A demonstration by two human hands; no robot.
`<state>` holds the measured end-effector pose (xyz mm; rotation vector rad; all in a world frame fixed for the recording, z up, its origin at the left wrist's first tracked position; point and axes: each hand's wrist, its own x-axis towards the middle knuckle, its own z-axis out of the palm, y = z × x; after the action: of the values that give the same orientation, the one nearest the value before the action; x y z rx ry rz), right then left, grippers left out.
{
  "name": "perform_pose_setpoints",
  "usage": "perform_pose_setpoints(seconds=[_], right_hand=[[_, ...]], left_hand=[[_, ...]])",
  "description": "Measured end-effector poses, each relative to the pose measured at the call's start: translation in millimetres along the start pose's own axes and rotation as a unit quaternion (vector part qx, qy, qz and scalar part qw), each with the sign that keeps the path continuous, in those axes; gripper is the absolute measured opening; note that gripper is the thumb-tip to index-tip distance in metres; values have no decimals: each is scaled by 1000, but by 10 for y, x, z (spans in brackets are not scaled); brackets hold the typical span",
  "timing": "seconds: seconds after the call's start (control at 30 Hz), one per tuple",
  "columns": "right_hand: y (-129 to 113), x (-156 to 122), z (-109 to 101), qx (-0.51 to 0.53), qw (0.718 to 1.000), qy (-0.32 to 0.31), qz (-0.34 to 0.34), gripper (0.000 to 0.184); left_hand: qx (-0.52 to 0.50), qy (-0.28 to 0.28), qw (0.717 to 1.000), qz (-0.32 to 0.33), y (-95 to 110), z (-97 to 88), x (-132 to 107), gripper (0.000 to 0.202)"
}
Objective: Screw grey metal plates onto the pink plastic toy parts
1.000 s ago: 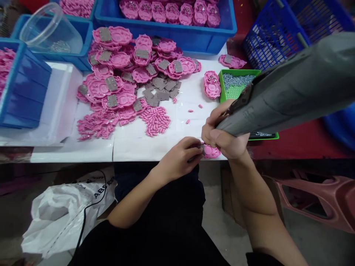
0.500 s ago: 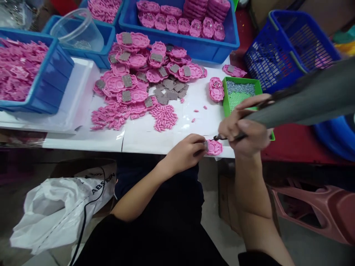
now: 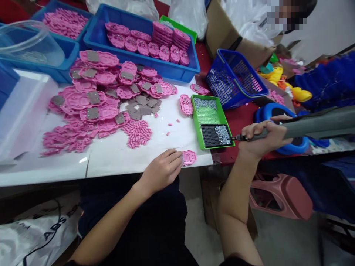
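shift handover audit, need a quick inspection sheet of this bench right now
surface: white table, crowded toward the back
job's things: pink part at front edge; grey screwdriver; green tray of screws
clutter: heap of pink parts, grey pads, pink pegs, blue bins, blue basket, clear tub
hands: left hand fingers on the pink part; right hand grips the screwdriver
cables: black cable over white bag, under the table
surroundings: pink stool, another person across the table
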<state>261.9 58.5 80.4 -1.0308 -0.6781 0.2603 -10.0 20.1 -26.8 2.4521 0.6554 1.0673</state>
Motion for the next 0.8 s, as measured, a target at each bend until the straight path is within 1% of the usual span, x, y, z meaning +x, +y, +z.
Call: perform_pose_setpoints(seconds=[0.07, 0.17, 0.47, 0.57, 0.67, 0.8], right_hand=[[97, 16, -14, -6, 1000, 14, -19, 15], [179, 18, -12, -13, 1000, 13, -18, 17], [212, 26, -81, -27, 1000, -3, -2, 16], [248, 23, -104, -27, 1000, -1, 1, 18], [284, 35, -121, -29, 1000, 0, 6, 16], [296, 37, -103, -30, 999, -5, 15, 16]], left_hand=[[2, -10, 1000, -2, 3, -1, 6, 15], [-2, -21, 1000, -9, 6, -10, 25, 14], [-38, -36, 998, -31, 15, -49, 56, 12], [-44, -32, 998, -33, 13, -45, 54, 12], [-46, -25, 998, -29, 11, -37, 63, 11], [-39, -17, 999, -21, 7, -25, 64, 13]])
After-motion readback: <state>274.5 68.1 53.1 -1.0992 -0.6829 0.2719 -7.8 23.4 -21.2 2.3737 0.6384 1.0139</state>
